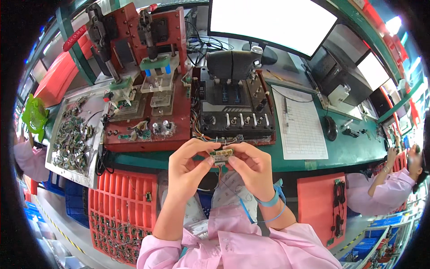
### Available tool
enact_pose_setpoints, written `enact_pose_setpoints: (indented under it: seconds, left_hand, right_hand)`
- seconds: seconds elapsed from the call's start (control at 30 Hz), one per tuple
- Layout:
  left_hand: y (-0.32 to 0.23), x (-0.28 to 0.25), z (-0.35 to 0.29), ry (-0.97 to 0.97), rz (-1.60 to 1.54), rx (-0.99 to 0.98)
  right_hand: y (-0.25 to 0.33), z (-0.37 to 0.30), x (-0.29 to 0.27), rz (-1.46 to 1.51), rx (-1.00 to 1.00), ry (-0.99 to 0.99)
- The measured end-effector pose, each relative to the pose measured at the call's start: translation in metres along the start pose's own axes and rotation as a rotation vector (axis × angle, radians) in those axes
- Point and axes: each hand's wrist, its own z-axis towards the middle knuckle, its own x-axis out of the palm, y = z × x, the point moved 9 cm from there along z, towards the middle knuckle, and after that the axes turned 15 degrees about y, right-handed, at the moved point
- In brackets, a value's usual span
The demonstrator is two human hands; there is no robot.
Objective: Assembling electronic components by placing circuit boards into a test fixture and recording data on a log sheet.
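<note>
Two hands hold one small board in the air at the front edge of the green table, above the lap. The fingers of the left hand pinch its left end; the fingers of the right hand pinch its right end. Wires hang from its lower side.

Caution: the board is gripped by its ends only. If either pinch slackens, it could drop into the lap or to the floor. A tug on the wires could strain their joints; from where I stand, I cannot make out where the wires end. Uneven thumb pressure could flex the board. The strap on the right wrist trails a blue cord, which could snag the wires if the hands shift.

Surface: the table carries a red fixture at left and a black tester ahead of the hands. At far left, a tray holds a tangled heap of boards. At right lie a sheet and a mouse. A lit monitor stands behind.

Room: left of the lap, a red rack holds rows of boards; right of it, a red pad bears black cables. One co-worker in pink is at the right, another sleeve at far left.
</note>
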Motion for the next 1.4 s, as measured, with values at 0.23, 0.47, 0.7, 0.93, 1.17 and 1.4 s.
enact_pose_setpoints:
  seconds: [0.23,0.47,0.7,0.93,1.17,1.4]
  left_hand:
    - [0.006,-0.001,-0.001,-0.006,-0.07,-0.044]
    - [0.004,-0.009,-0.003,0.004,-0.005,-0.024]
    - [-0.001,-0.024,-0.002,-0.001,-0.013,0.008]
    - [0.003,-0.041,-0.006,-0.029,-0.084,0.009]
    - [-0.014,-0.042,-0.008,0.038,-0.186,0.036]
    - [0.014,-0.055,-0.034,0.336,0.065,-0.177]
  right_hand:
    - [-0.002,0.0,-0.002,-0.15,-0.039,0.018]
    - [-0.004,0.004,0.004,-0.16,0.051,0.069]
    - [-0.009,0.02,0.015,-0.049,0.053,0.095]
    - [-0.009,0.032,0.027,-0.075,0.074,0.122]
    - [0.046,0.032,0.027,-0.179,0.024,0.148]
    - [0.237,0.04,0.014,-0.446,-0.738,-0.019]
